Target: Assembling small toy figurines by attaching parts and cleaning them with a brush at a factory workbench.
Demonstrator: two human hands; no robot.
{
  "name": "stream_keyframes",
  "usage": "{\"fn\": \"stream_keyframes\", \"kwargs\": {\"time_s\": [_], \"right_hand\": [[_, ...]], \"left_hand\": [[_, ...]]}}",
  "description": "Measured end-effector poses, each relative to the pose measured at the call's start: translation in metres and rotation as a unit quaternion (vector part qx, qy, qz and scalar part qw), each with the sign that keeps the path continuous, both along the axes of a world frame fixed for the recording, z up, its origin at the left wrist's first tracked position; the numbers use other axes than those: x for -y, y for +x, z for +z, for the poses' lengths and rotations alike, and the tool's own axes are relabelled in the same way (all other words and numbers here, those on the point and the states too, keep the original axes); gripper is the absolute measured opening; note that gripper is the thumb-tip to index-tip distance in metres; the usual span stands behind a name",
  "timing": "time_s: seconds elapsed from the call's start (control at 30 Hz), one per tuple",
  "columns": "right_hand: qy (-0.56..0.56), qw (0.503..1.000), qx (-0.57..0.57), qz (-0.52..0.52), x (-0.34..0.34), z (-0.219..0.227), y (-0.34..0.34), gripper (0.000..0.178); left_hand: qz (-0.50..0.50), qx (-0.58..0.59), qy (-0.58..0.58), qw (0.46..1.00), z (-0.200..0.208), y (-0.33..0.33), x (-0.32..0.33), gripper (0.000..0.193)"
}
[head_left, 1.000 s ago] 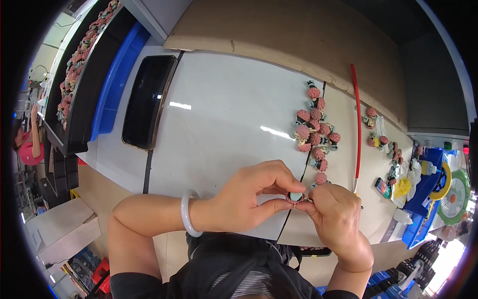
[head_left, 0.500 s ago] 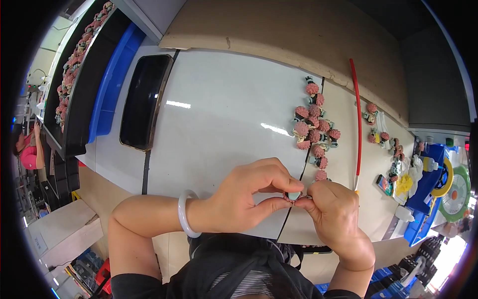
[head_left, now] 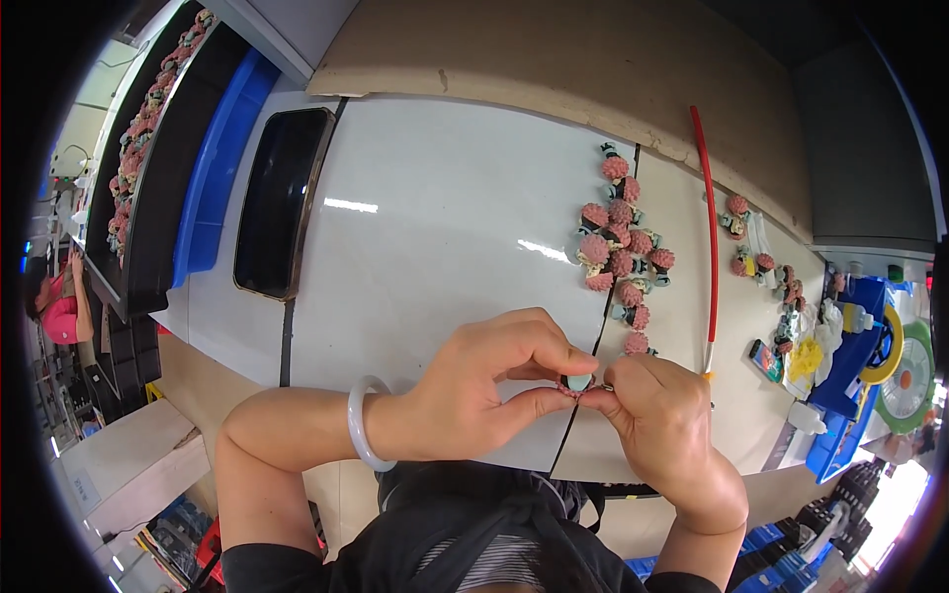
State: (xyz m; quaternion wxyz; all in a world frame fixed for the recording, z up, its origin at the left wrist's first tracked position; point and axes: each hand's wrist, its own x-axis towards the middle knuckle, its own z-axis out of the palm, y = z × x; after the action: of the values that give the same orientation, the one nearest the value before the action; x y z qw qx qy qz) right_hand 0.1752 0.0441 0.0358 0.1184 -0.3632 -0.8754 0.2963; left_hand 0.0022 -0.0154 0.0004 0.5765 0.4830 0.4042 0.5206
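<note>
My left hand (head_left: pixel 484 381), with a pale bangle on its wrist, pinches a small figurine (head_left: pixel 576 382) between thumb and fingertips. Pale green, black and pink parts of it show; the fingers cover the rest. Close against it on the right, my right hand (head_left: pixel 657 410) is closed, its thumb and curled fingers pressed together at the figurine's edge. A tiny dark end shows between those fingertips, too small to name. Beyond the hands, several similar pink, black and pale green figurines (head_left: pixel 620 212) lie in an uneven line on the table (head_left: pixel 435 227).
A long red-handled brush (head_left: pixel 705 227) lies right of the line. More figurines (head_left: pixel 786 287) sit farther right, near a blue bin (head_left: pixel 860 346). At left are a dark phone (head_left: pixel 284 203), a blue tray (head_left: pixel 222 163) and a black tray (head_left: pixel 148 247) of pink pieces. Another person is far left.
Both hands have shifted very slightly left, still together at the figurine. The figurine looks a little turned, with more of its black part showing. The whole view has shifted slightly.
</note>
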Motion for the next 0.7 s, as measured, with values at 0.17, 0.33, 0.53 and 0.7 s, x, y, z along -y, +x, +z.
{"fn": "stream_keyframes", "kwargs": {"time_s": [0.17,0.33,0.53,0.7], "right_hand": [[-0.001,1.0,0.005,-0.002,0.0002,-0.0002,0.0008,0.029],[0.008,1.0,0.002,0.004,0.0003,-0.0026,0.0017,0.028],[-0.006,1.0,0.01,-0.004,0.0,0.0002,-0.0001,0.028],[-0.032,0.999,0.016,0.004,-0.0029,0.0003,-0.0001,0.028]], "left_hand": [[-0.001,0.014,-0.02,1.0,0.0013,0.0002,0.0006,0.033],[-0.002,0.014,-0.015,1.0,-0.0001,0.0003,0.0,0.033],[-0.003,0.016,-0.022,1.0,0.0,0.0005,0.0005,0.033],[0.001,0.05,-0.061,0.997,0.0014,0.0012,-0.0015,0.033]]}}
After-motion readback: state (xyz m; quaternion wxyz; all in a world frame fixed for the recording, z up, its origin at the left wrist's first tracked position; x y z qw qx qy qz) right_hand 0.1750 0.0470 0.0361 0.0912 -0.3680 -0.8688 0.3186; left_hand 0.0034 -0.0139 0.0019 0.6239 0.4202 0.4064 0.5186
